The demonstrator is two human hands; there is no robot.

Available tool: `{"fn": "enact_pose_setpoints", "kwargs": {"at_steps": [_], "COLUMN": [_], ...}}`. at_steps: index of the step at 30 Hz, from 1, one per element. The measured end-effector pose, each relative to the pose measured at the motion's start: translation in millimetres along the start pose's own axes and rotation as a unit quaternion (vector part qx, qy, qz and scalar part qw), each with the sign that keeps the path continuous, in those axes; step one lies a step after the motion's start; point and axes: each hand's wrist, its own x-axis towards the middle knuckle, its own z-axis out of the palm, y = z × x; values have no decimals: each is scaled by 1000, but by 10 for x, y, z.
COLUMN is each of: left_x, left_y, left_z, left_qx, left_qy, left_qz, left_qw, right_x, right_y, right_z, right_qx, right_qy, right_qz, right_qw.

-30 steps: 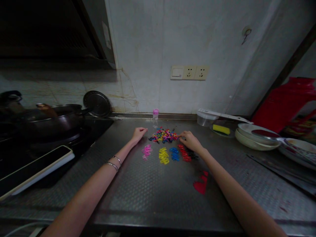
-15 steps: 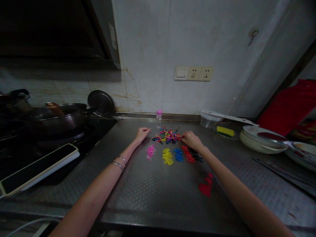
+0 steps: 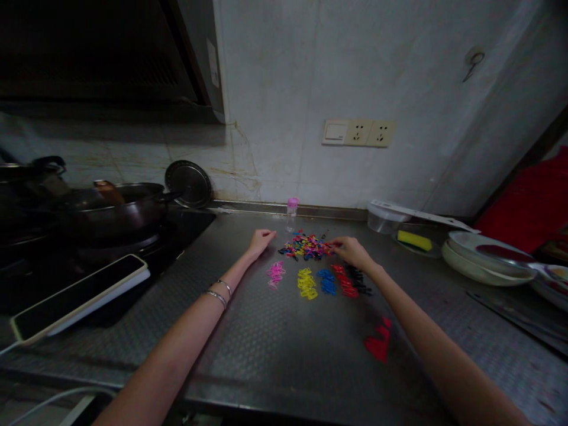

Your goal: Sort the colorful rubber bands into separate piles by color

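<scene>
A mixed pile of small coloured loops (image 3: pixel 306 245), perhaps plastic links or bands, lies on the metal counter. My left hand (image 3: pixel 262 241) rests just left of the pile, fingers pinched together; anything between them is too small to see. At the pile's right edge, my right hand (image 3: pixel 352 251) has its fingertips closed among the loops, and what they grip is hidden. In front lie single-colour groups: pink loops (image 3: pixel 276 274), yellow loops (image 3: pixel 307 284), blue loops (image 3: pixel 327 281), red loops (image 3: pixel 345 281) and black loops (image 3: pixel 360 281).
Behind the pile stands a clear bottle with a pink cap (image 3: pixel 291 214). A red heart-like piece (image 3: pixel 378 340) lies near my right forearm. Left are a phone-like device (image 3: pixel 80 296) and a pan (image 3: pixel 119 213); right, a yellow sponge (image 3: pixel 414 240) and stacked bowls (image 3: pixel 481 263).
The view has swung slightly left, so everything sits farther right in the picture. My hands stay at the two sides of the pile, and more of the black group shows.
</scene>
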Motion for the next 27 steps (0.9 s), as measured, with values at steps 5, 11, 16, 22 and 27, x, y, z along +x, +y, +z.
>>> {"fn": "enact_pose_setpoints", "kwargs": {"at_steps": [5,11,16,22,27], "left_x": [-1,-14,-14,4,-8], "left_y": [-2,14,19,-9,10], "left_z": [1,-11,-13,-8,-16], "left_qx": [-7,-3,-3,-11,-13], "left_qy": [3,4,-1,0,3], "left_qz": [-2,-9,-10,-10,-13], "left_qw": [1000,1000,1000,1000,1000], "right_x": [-14,-8,-1,9,11], "right_y": [46,59,24,29,29], "right_z": [-8,33,65,105,117], "right_qx": [19,35,49,65,63], "right_qy": [18,33,42,58,65], "right_qz": [-16,-42,-55,-75,-78], "right_qw": [1000,998,996,993,993]}}
